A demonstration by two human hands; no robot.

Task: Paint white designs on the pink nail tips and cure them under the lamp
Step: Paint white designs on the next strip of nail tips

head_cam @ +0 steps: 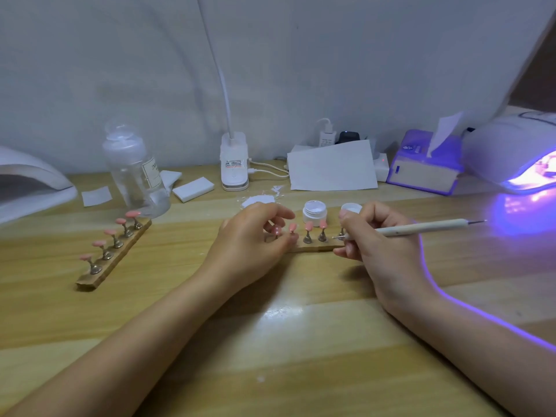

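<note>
Fingers of the right hand (379, 242) pinch a white dotting pen (421, 228), its long axis running left to right, working tip pointing left toward the wooden strip (313, 247) of pink nail tips (309, 226) at table centre. The left hand (255, 239) curls around the strip's left end. Labels on the clear bottle (135, 170) and lamp base (234, 164) are too blurred to read.

Glossy wooden table (270, 341), seemingly metal stands (307, 237), clear plastic bottle (135, 173)
</note>
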